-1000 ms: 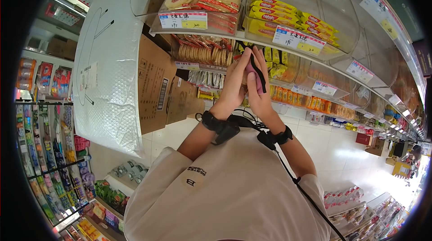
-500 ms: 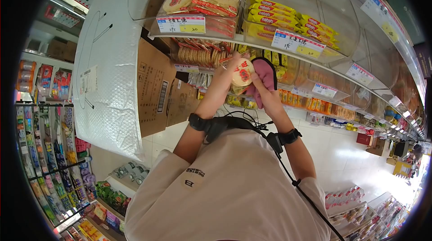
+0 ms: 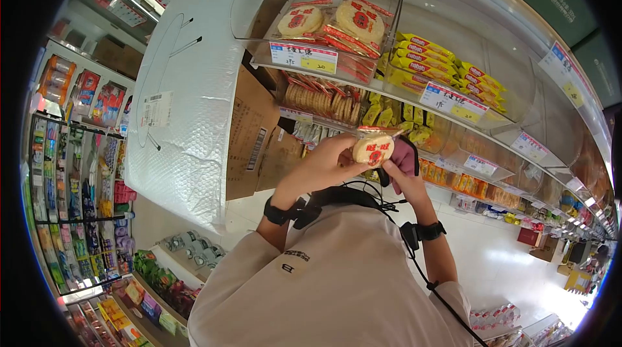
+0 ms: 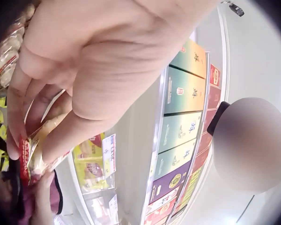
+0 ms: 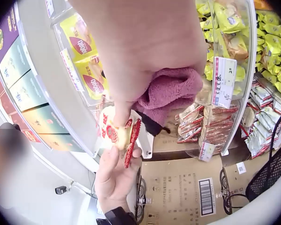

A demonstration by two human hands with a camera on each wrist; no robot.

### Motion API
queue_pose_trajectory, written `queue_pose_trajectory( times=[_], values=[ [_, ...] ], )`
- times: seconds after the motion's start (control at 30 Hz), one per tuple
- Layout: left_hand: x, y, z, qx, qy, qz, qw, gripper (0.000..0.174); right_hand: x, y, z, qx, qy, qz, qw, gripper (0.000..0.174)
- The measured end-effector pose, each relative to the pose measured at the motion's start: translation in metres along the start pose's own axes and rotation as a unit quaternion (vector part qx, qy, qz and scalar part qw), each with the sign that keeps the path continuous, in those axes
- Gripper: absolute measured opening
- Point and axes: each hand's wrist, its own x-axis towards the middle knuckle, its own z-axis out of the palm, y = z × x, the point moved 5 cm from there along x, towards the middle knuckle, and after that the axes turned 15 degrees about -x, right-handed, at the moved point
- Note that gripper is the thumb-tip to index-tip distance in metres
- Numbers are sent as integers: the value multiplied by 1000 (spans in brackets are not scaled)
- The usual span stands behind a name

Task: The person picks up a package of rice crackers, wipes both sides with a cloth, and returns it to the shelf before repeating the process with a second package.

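We see left hand (image 3: 321,167) fingers pinching round cracker packet (image 3: 374,150), chest-high before shelf (image 3: 389,85): printed face toward us, red crimped end up (long axis unclear). Right hand (image 3: 396,177) fingers clutch pink cloth (image 3: 407,156), touching packet.

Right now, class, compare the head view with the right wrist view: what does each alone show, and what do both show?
Only the head view shows the beige shirt and the bubble-wrapped pillar. Only the right wrist view shows the row of coloured boxes. Both show the left hand holding the round cracker packet and the right hand gripping the pink cloth beside it.
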Motion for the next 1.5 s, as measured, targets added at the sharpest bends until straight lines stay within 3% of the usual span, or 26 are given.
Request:
queue_pose_trajectory(
  times=[0.1, 0.2, 0.23, 0.33, 0.43, 0.53, 0.73, 0.77, 0.87, 0.93, 1.13, 1.23, 1.33, 1.5],
  values=[
    [-12, 31, -13, 104, -56, 0, 993, 39, -4, 1, 5, -17, -54, -1, 998, 33],
    [-26, 43, -31, -26, -3, 82, 996, 43, -3, 5, 7, -11, -60, -5, 998, 38],
    [-31, 56, -33, -103, 42, 97, 989, 55, -1, 8, 7, -19, -47, 0, 999, 39],
    [-39, 96, -47, -191, 157, 215, 945, 64, -3, 8, 6, -52, -30, 57, 997, 43],
    [-41, 115, -74, -183, 308, 335, 872, 59, -4, 9, 7, -74, -17, 64, 995, 43],
    [-29, 133, -96, -151, 373, 375, 835, 51, -3, 18, 5, -82, -43, 97, 991, 40],
    [-6, 128, -142, 45, 463, 329, 822, 31, -5, 13, 7, -47, 0, 39, 998, 33],
    [-7, 129, -144, 109, 483, 323, 806, 29, -5, 13, 6, -46, 1, 49, 998, 33],
    [-8, 135, -144, 291, 521, 316, 738, 23, -3, 3, 10, -41, 84, -51, 994, 30],
    [-9, 137, -142, 396, 526, 331, 675, 20, -4, 8, 5, -43, 70, -9, 997, 28],
    [-12, 130, -148, 305, 528, 318, 726, 20, -4, 17, 3, -40, 59, 34, 997, 25],
    [-16, 140, -135, 340, 528, 365, 688, 21, -1, 11, 4, -51, 79, 22, 995, 26],
    [-12, 145, -126, 332, 477, 372, 724, 22, -1, 8, 5, -55, 68, 27, 996, 28],
    [-5, 136, -132, 364, 447, 332, 746, 33, 0, 13, 8, -60, 55, 55, 995, 32]
  ],
)
